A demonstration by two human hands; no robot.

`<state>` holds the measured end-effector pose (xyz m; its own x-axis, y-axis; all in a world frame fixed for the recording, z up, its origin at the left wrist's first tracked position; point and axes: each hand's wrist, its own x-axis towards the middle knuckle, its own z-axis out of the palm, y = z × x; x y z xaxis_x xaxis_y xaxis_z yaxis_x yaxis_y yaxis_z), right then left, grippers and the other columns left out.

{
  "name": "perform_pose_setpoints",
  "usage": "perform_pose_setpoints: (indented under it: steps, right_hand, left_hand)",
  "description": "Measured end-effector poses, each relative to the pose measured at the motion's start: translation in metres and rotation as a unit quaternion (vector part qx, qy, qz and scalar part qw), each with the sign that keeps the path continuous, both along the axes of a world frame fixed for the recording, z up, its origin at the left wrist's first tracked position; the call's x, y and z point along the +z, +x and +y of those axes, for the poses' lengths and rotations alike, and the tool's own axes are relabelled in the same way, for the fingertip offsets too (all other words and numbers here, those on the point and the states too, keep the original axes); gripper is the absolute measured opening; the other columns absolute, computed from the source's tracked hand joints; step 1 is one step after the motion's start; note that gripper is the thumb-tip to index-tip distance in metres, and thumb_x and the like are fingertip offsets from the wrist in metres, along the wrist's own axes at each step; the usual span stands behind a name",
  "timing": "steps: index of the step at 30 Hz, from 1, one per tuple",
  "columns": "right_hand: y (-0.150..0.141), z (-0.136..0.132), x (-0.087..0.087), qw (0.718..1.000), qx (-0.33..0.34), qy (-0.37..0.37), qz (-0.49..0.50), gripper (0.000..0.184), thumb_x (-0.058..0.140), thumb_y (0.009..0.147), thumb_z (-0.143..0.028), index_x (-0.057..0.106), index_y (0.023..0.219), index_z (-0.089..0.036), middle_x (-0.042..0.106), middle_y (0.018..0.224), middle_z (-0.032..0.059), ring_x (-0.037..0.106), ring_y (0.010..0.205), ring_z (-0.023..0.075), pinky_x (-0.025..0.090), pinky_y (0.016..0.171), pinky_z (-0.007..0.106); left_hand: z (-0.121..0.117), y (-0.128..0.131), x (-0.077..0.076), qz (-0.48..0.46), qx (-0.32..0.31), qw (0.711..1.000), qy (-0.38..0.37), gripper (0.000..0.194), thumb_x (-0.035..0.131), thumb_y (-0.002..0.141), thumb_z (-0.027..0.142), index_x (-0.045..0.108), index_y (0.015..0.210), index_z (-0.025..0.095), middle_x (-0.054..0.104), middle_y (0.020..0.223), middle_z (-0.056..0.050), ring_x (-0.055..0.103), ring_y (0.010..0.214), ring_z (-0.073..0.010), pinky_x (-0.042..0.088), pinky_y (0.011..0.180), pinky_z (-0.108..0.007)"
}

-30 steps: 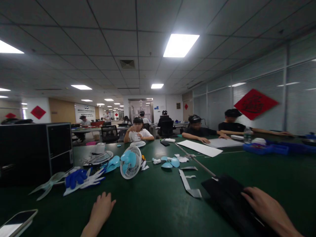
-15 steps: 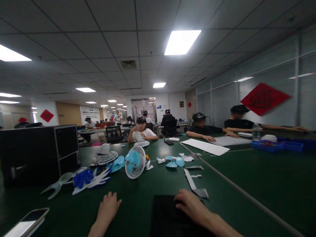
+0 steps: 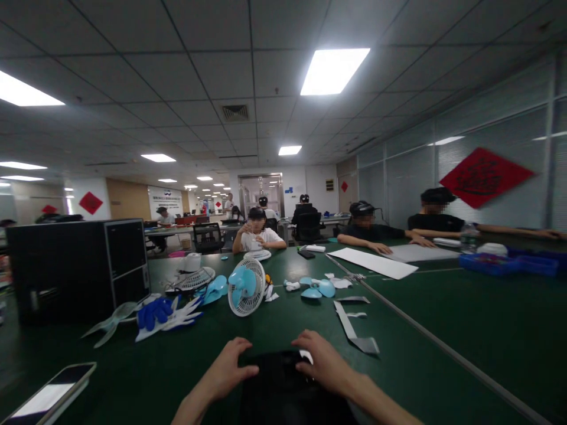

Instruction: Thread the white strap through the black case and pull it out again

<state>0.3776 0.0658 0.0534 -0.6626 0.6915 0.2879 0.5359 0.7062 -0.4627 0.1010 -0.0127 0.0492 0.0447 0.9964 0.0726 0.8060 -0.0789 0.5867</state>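
A flat black object (image 3: 283,383) with a few shiny spots lies on the green table in front of me; its kind I cannot make out. At its far left corner is my left hand (image 3: 227,367), thumb stretched over the black surface and fingers curved apart from it. My right hand (image 3: 325,363) is at the far right corner, with a gap between thumb and fingers. A small white patch (image 3: 305,356) shows in that gap, perhaps a reflection. Whether either hand touches the black object is unclear.
Beyond my hands stands a white fan guard with blue blades (image 3: 245,287). Blue-and-white gloves (image 3: 166,317) and a black computer case (image 3: 66,271) are on the left, a phone (image 3: 51,392) nearer. Silvery strips (image 3: 349,324) lie to the right. Several people sit around.
My left hand has moved right, from bare table to the black object's corner. My right hand has shifted slightly left and opened up. The black object now appears further left.
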Motion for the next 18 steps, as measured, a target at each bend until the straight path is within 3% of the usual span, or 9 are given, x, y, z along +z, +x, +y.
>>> perform_pose_setpoints:
  steps: [6,13,18]
  right_hand:
    - [0.039,0.002,0.003,0.997,-0.053,-0.064,-0.007,0.052,0.070,0.071,-0.034,0.063,0.120,-0.017,0.061,0.123,0.0102,0.053,0.114,0.0251,0.038,0.101,0.034]
    - [0.035,-0.003,0.006,0.997,-0.049,-0.064,-0.019,0.046,0.070,0.072,-0.034,0.067,0.114,-0.018,0.065,0.114,0.0095,0.056,0.108,0.0263,0.041,0.094,0.034]
    - [0.039,-0.001,0.008,0.996,-0.012,-0.078,-0.038,0.070,0.080,0.060,-0.038,0.062,0.123,-0.015,0.062,0.122,0.0112,0.054,0.114,0.0276,0.038,0.100,0.033]
  left_hand:
    - [-0.003,0.006,0.000,-0.006,-0.038,0.999,-0.032,0.079,0.071,0.063,0.055,0.053,0.131,0.017,0.049,0.137,-0.010,0.046,0.123,-0.0260,0.035,0.106,-0.032]
    - [-0.004,0.009,0.004,-0.004,-0.042,0.999,-0.034,0.077,0.070,0.064,0.056,0.054,0.130,0.019,0.052,0.130,-0.009,0.048,0.118,-0.0251,0.038,0.102,-0.032]
    - [-0.005,0.009,0.001,-0.009,-0.055,0.997,-0.059,0.090,0.074,0.058,0.057,0.047,0.136,0.022,0.045,0.138,-0.009,0.044,0.123,-0.0267,0.036,0.106,-0.035]
